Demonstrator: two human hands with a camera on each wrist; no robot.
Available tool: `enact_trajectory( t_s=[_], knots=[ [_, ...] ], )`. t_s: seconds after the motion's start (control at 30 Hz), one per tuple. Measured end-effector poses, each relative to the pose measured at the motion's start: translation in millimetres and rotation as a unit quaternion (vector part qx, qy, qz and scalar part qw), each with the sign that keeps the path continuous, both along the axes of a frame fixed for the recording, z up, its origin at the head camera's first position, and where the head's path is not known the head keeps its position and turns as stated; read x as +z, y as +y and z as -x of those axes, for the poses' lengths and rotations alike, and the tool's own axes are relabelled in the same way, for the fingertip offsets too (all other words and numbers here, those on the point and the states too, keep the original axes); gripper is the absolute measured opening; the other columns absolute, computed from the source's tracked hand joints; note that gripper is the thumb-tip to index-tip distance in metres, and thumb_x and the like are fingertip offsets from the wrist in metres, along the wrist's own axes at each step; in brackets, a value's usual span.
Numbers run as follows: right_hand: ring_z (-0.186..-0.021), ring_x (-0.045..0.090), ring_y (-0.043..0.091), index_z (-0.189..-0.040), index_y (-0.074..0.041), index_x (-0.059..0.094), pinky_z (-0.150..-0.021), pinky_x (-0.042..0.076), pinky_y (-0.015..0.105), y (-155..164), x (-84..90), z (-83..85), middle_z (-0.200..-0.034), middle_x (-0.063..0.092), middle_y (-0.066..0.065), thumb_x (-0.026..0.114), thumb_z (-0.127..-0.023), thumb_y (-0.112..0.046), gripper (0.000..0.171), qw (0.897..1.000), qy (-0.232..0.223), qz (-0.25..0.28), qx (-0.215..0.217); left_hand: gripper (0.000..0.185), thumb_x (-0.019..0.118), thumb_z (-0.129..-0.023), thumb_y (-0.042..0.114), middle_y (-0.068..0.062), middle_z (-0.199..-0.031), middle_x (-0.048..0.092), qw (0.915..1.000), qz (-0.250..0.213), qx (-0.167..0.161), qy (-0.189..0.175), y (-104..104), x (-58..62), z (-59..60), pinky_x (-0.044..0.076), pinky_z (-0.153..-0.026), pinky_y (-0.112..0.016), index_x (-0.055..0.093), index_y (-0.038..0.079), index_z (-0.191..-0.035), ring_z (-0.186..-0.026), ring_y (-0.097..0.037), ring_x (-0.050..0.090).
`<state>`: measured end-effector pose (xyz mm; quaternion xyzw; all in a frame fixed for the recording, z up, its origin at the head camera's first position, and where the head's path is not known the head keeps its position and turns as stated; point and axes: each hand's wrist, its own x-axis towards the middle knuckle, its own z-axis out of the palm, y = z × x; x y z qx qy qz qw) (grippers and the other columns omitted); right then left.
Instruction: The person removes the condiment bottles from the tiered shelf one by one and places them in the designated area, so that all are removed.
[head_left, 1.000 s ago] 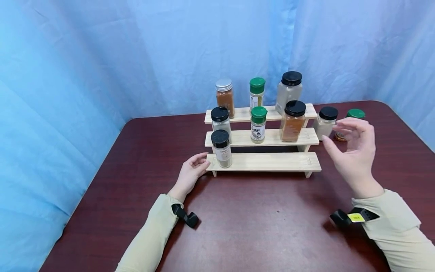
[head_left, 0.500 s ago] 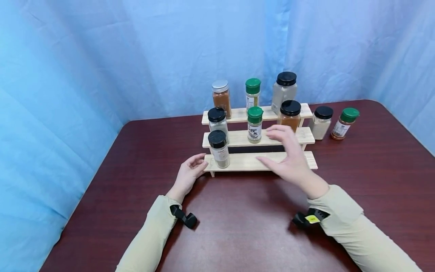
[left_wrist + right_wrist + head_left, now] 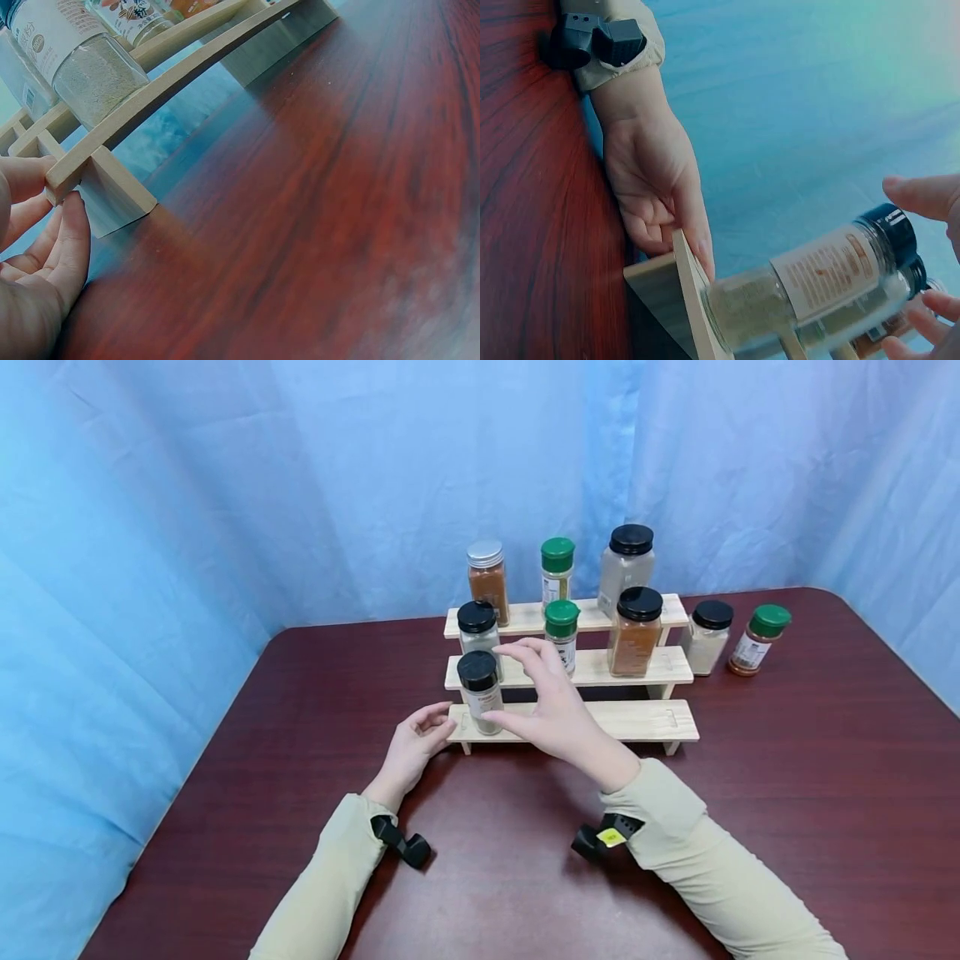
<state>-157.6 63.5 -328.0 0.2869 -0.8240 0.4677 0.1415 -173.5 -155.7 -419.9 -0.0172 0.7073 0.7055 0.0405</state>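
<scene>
A three-step wooden rack [image 3: 637, 718] bears several spice jars. My left hand [image 3: 411, 747] grips the left end of its lowest step, thumb and fingers on the board's end in the left wrist view. On that step, at the left, a black-capped spice jar [image 3: 481, 700] with a white label and greyish powder stands upright. My right hand [image 3: 558, 710] is at this jar's right side, thumb and fingers spread apart and curved. In the right wrist view the fingertips [image 3: 904, 191] are near the black cap, with a gap; contact with the jar cannot be made out.
The middle step holds a black-capped jar [image 3: 477, 620], a green-capped jar [image 3: 561, 620] and an orange-brown jar [image 3: 634, 643]. Three more jars stand on the top step. Right of the rack, a black-capped jar [image 3: 707, 643] and a green-capped jar [image 3: 753, 647] stand on the table [image 3: 810, 760].
My right hand has moved left from near the jars at the table's right, across the rack's front, to the jar on the lowest step. The left hand keeps its place.
</scene>
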Motion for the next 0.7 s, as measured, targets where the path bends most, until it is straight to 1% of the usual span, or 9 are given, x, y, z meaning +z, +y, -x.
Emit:
enact_trajectory(
  t_s=[0.13, 0.3, 0.53, 0.7],
  knots=[
    [-0.123, 0.035, 0.026, -0.135, -0.011, 0.046, -0.102, 0.037, 0.048, -8.2, -1.3, -0.4, -0.131, 0.036, 0.014, 0.082, -0.074, -0.017, 0.072, 1.0, -0.022, -0.005, -0.007, 0.041, 0.061, -0.091, 0.004, 0.0, -0.091, 0.055, 0.9999, 0.01, -0.002, -0.004, -0.3, -1.0, -2.3, 0.049, -0.065, -0.016, 0.052, -0.002, -0.13, -0.071, -0.002, 0.055],
    [-0.123, 0.035, 0.027, -0.135, -0.012, 0.046, -0.103, 0.036, 0.048, -13.9, -4.6, -0.1, -0.132, 0.034, 0.015, 0.081, -0.075, -0.017, 0.071, 0.999, -0.033, -0.017, -0.01, 0.041, 0.061, -0.091, 0.004, 0.0, -0.091, 0.056, 1.0, 0.007, -0.005, 0.001, -0.7, -2.5, -2.6, 0.05, -0.066, -0.016, 0.052, -0.002, -0.13, -0.072, -0.002, 0.055],
    [-0.122, 0.038, 0.029, -0.133, -0.012, 0.049, -0.102, 0.038, 0.049, -16.1, -10.4, 1.6, -0.132, 0.036, 0.016, 0.08, -0.076, -0.017, 0.066, 0.999, -0.036, -0.025, -0.002, 0.041, 0.061, -0.091, 0.004, 0.002, -0.089, 0.055, 1.0, 0.005, -0.002, 0.005, -0.6, -2.2, -1.5, 0.05, -0.066, -0.017, 0.052, -0.003, -0.13, -0.072, -0.002, 0.055],
    [-0.121, 0.041, 0.029, -0.133, -0.011, 0.05, -0.1, 0.04, 0.048, -16.3, -13.2, 4.4, -0.131, 0.039, 0.017, 0.08, -0.076, -0.015, 0.064, 0.999, -0.024, -0.031, 0.005, 0.041, 0.061, -0.091, 0.004, 0.002, -0.09, 0.055, 1.0, 0.003, -0.001, 0.004, -0.8, -1.6, -0.2, 0.05, -0.066, -0.016, 0.052, -0.002, -0.13, -0.072, -0.002, 0.055]
  ],
)
